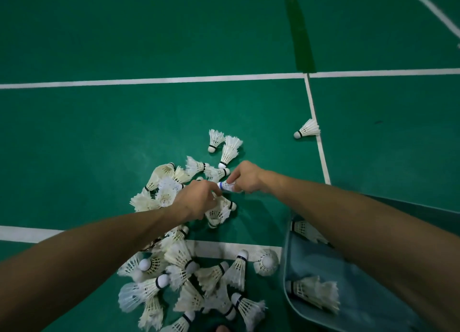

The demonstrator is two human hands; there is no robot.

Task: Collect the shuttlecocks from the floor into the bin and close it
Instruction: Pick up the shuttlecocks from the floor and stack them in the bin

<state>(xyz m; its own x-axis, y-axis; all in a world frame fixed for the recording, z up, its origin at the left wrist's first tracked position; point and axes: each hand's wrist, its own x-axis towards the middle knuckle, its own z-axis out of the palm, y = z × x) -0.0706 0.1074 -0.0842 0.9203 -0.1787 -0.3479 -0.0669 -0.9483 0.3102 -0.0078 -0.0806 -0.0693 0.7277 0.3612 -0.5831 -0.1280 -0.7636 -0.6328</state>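
Right hand [245,177] pinches a blue-banded shuttlecock [226,186] by its feather end, fingers curled round it, with the cork pointing toward the left hand [196,202]. That hand's fingertips curl in just beside the cork; whether they actually grip it, or hold another shuttle beneath, I cannot tell.

To do this step well, I judge it best to hold by the cork or the feather base instead of crushing the skirt, gather several nested together, and carry them in one trip.

Outward from the hands, the pile of shuttlecocks [189,277] lies directly under and behind the left forearm, with more just ahead of both hands. One stray shuttlecock [307,128] sits well apart, beyond the right hand on the white line [317,137]. Under the right forearm lies the blue bin [353,314], open, already holding a few.
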